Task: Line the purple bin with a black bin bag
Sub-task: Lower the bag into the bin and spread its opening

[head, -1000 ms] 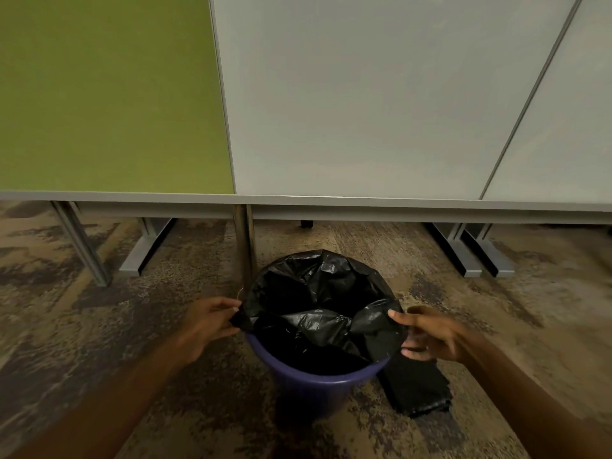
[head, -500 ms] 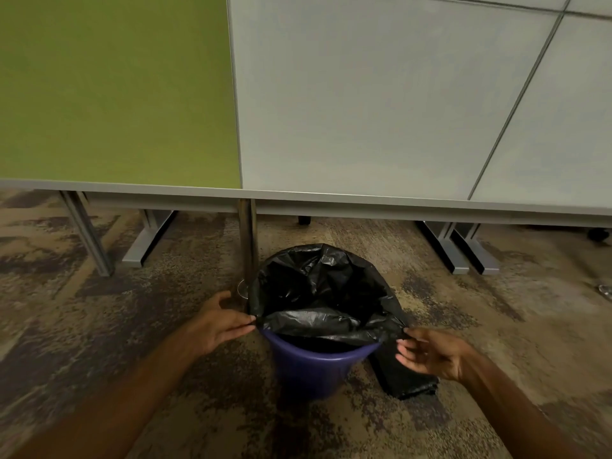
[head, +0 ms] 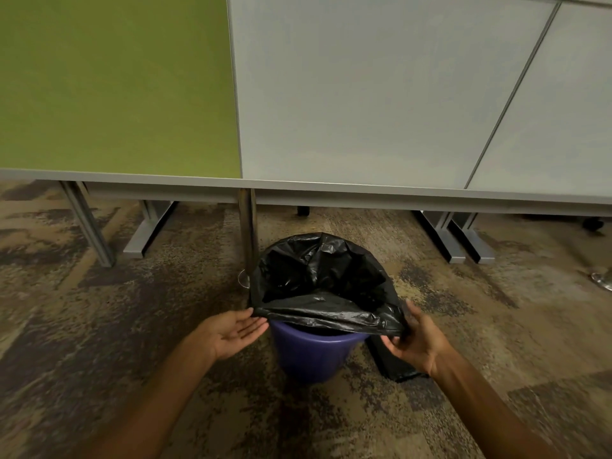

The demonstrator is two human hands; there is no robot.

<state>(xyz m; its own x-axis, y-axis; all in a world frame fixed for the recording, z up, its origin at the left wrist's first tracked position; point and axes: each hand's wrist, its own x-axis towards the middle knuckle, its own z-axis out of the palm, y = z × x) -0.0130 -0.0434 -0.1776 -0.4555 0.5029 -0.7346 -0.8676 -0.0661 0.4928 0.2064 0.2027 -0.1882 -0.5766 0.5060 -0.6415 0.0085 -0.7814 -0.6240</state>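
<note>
The purple bin stands on the carpet in front of a metal desk leg. A black bin bag sits in it, its mouth spread over the far rim and its near edge stretched as a flat band above the near rim. My left hand lies palm up with fingers spread, its fingertips just touching the bag's left corner. My right hand holds the bag's right corner, thumb on top and fingers curled under the plastic.
A flat folded black bag lies on the carpet right of the bin. The metal leg rises just behind the bin's left side. Green and grey partition panels with metal feet close off the back.
My left hand has let go of the bag's left edge and turned palm up. The near edge of the bag has been drawn towards me, and my right hand has moved up to the right corner.
</note>
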